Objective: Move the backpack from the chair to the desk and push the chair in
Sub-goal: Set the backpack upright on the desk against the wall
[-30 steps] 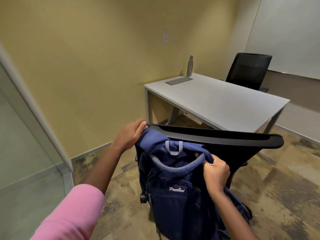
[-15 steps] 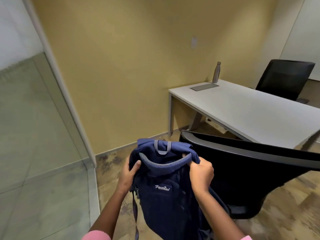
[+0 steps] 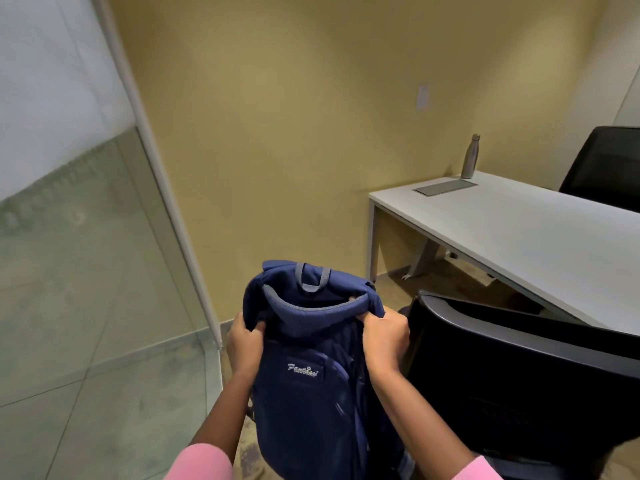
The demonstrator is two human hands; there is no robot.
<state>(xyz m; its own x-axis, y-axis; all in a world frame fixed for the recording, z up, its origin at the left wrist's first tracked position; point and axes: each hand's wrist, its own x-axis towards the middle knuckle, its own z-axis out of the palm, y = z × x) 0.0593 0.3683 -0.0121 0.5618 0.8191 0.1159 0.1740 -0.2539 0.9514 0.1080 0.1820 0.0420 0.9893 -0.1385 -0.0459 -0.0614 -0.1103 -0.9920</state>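
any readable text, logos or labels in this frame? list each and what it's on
"Fantasi" or similar: white script logo on the front of the navy backpack; the last letters are unclear.
A smaller line under that logo is too small to read.
Steel bottle on the desk: no legible marking.
Wall plate: no text visible.
Nothing else readable.

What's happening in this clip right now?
A person holds a navy backpack up by its top, left hand and right hand each with a grip on it. It hangs to the left of the black office chair, not yet on the white desk, where a metal bottle stands.
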